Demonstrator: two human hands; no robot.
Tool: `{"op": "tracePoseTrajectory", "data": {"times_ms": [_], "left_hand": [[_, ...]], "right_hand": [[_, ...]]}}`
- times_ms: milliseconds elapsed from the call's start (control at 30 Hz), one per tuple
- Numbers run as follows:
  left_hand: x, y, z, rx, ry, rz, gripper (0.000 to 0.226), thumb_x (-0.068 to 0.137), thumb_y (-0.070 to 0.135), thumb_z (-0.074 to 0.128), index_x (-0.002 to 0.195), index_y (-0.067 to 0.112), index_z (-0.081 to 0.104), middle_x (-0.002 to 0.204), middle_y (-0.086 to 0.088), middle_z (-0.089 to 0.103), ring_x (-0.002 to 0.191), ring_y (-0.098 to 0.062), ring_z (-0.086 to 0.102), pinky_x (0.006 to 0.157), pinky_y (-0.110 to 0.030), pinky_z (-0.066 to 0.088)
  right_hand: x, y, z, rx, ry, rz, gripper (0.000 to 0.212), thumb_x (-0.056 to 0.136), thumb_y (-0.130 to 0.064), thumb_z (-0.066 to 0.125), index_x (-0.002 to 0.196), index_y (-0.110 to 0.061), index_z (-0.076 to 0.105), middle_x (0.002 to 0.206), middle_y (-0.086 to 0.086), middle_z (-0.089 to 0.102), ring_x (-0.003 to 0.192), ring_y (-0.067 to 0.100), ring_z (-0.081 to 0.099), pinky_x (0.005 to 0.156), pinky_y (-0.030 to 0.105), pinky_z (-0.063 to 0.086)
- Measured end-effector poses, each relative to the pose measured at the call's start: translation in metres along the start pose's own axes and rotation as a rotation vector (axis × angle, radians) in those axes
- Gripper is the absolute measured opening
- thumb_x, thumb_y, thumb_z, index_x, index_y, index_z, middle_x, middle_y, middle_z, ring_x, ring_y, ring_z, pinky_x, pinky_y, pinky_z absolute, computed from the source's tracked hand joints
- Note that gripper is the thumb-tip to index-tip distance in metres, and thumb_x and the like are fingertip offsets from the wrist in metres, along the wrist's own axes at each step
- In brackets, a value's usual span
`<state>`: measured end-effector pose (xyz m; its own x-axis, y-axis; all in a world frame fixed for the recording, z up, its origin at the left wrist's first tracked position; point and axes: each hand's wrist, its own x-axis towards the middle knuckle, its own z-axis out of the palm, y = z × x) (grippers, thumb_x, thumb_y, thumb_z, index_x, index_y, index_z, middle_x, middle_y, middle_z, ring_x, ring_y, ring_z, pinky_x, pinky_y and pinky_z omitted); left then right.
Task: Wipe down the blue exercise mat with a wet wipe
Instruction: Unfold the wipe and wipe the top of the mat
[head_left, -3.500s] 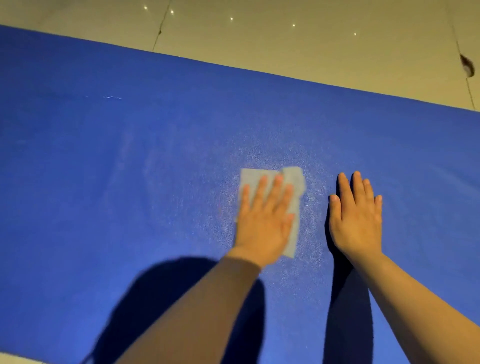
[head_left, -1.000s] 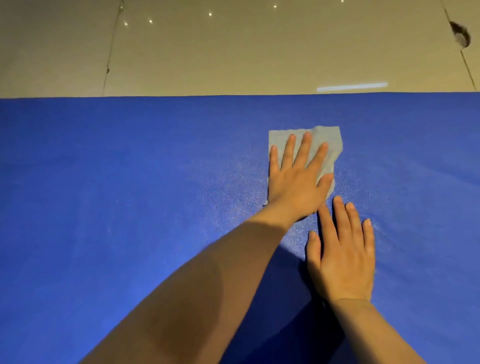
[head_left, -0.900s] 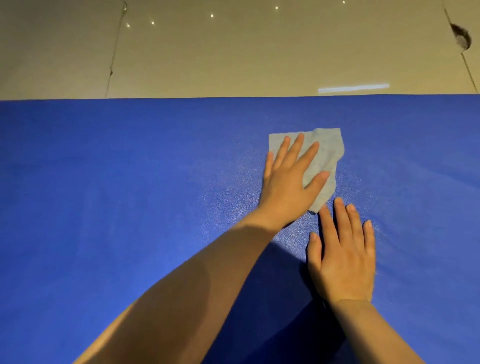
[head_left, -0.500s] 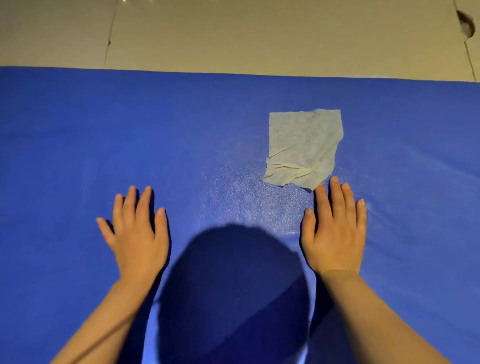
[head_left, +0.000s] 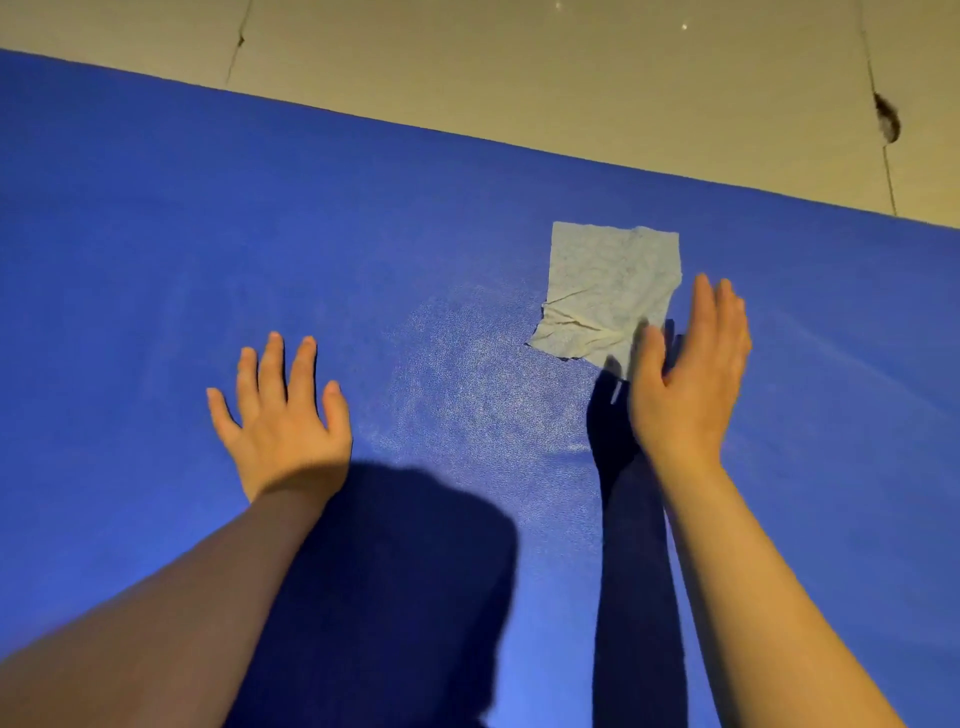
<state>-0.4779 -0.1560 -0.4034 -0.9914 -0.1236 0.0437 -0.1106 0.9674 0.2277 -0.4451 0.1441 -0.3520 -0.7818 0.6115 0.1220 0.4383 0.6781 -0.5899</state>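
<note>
The wet wipe (head_left: 610, 291) lay loose on the blue exercise mat (head_left: 208, 234), near its far edge, near corner crumpled, and neither of our hands held it. Our right hand (head_left: 685, 374) hovered just beside it, lifted off the mat with fingers straight, its thumb overlapping the wipe's rumpled corner in the view. Our left hand (head_left: 283, 410) sat well apart, fingers spread wide, holding nothing. A damp sheen (head_left: 478, 384) showed between the hands. The risk, as we judged it: a quick grab at that creased corner could bunch the wipe into a wad, leaving streaks instead of an even pass. Beyond the mat ran the pale tiled floor (head_left: 519, 67) with a dark chip (head_left: 523, 122) on a seam. Our own shadow (head_left: 395, 571) darkened the near mat and could hide missed patches.
</note>
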Motion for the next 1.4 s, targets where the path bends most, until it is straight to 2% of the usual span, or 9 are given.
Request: {"op": "tracePoseTrajectory", "data": {"times_ms": [233, 333, 400, 500, 633, 767, 967, 1100, 1400], "left_hand": [[0.001, -0.002, 0.001, -0.003, -0.007, 0.009, 0.059, 0.093, 0.040, 0.027, 0.146, 0.018, 0.042, 0.155, -0.008, 0.033, 0.147, -0.028, 0.020, 0.116, -0.057, 0.005], [0.000, -0.002, 0.001, -0.009, 0.001, 0.009, 0.059, 0.093, 0.040, 0.028, 0.145, 0.018, 0.043, 0.155, -0.009, 0.034, 0.147, -0.029, 0.021, 0.115, -0.058, 0.006], [0.000, -0.002, 0.001, -0.020, 0.009, 0.014, 0.058, 0.093, 0.040, 0.029, 0.145, 0.018, 0.043, 0.154, -0.010, 0.035, 0.146, -0.030, 0.022, 0.115, -0.059, 0.008], [0.001, -0.003, 0.002, -0.030, 0.013, 0.027, 0.057, 0.093, 0.039, 0.030, 0.145, 0.018, 0.043, 0.154, -0.010, 0.035, 0.146, -0.030, 0.022, 0.115, -0.060, 0.008], [0.000, -0.004, 0.001, -0.047, 0.020, 0.025, 0.056, 0.094, 0.038, 0.031, 0.144, 0.018, 0.043, 0.154, -0.010, 0.034, 0.146, -0.031, 0.021, 0.114, -0.061, 0.007], [0.000, -0.003, 0.000, -0.043, 0.024, 0.039, 0.055, 0.095, 0.038, 0.030, 0.144, 0.017, 0.042, 0.153, -0.012, 0.034, 0.146, -0.032, 0.021, 0.113, -0.062, 0.008], [0.000, -0.004, -0.003, -0.062, -0.022, 0.033, 0.050, 0.099, 0.033, 0.037, 0.146, 0.018, 0.038, 0.156, -0.010, 0.028, 0.148, -0.030, 0.015, 0.115, -0.061, 0.004], [0.001, -0.004, -0.006, -0.090, -0.036, 0.041, 0.048, 0.101, 0.030, 0.042, 0.147, 0.017, 0.038, 0.158, -0.009, 0.026, 0.149, -0.029, 0.012, 0.115, -0.059, 0.001], [0.001, -0.012, -0.014, -0.201, -0.092, 0.052, 0.049, 0.100, 0.033, 0.046, 0.146, 0.015, 0.040, 0.158, -0.008, 0.026, 0.149, -0.026, 0.012, 0.118, -0.052, -0.003]], "right_hand": [[0.018, -0.042, 0.087, -0.459, -0.376, -0.033, 0.061, 0.105, -0.041, 0.020, 0.157, -0.013, 0.001, 0.163, 0.013, -0.006, 0.150, 0.032, -0.007, 0.120, 0.046, -0.008], [-0.044, -0.065, 0.102, -0.349, -0.429, -0.470, 0.060, 0.101, -0.044, 0.024, 0.154, -0.015, 0.026, 0.161, 0.012, 0.019, 0.149, 0.033, 0.015, 0.118, 0.044, -0.003], [-0.046, -0.057, 0.093, -0.343, -0.509, -0.570, 0.063, 0.097, -0.048, 0.022, 0.151, -0.019, 0.034, 0.159, 0.008, 0.028, 0.147, 0.029, 0.024, 0.118, 0.041, 0.001], [-0.016, -0.004, 0.057, -0.454, -0.447, -0.317, 0.074, 0.090, -0.057, 0.006, 0.155, -0.024, 0.021, 0.162, 0.007, 0.015, 0.150, 0.026, 0.012, 0.119, 0.040, -0.001], [-0.014, 0.086, -0.022, -0.484, -0.276, 0.108, 0.073, 0.093, -0.056, 0.011, 0.156, -0.021, 0.016, 0.164, 0.007, 0.009, 0.151, 0.026, 0.006, 0.121, 0.044, 0.002], [-0.049, 0.086, -0.018, -0.515, -0.129, 0.421, 0.068, 0.099, -0.047, 0.014, 0.156, -0.011, 0.014, 0.162, 0.017, 0.010, 0.149, 0.034, 0.008, 0.119, 0.049, 0.002], [-0.140, -0.027, 0.065, -0.457, -0.311, -0.270, 0.065, 0.095, -0.045, 0.029, 0.146, -0.008, 0.041, 0.152, 0.019, 0.038, 0.141, 0.037, 0.033, 0.114, 0.052, 0.014], [-0.145, -0.020, 0.055, -0.370, -0.451, -0.464, 0.062, 0.095, -0.050, 0.032, 0.147, -0.018, 0.043, 0.154, 0.009, 0.038, 0.142, 0.028, 0.035, 0.114, 0.047, 0.017], [-0.142, 0.100, -0.049, -0.512, -0.276, 0.237, 0.080, 0.089, -0.061, 0.003, 0.157, -0.019, 0.013, 0.164, 0.008, 0.006, 0.151, 0.026, 0.004, 0.121, 0.048, 0.002]]}}
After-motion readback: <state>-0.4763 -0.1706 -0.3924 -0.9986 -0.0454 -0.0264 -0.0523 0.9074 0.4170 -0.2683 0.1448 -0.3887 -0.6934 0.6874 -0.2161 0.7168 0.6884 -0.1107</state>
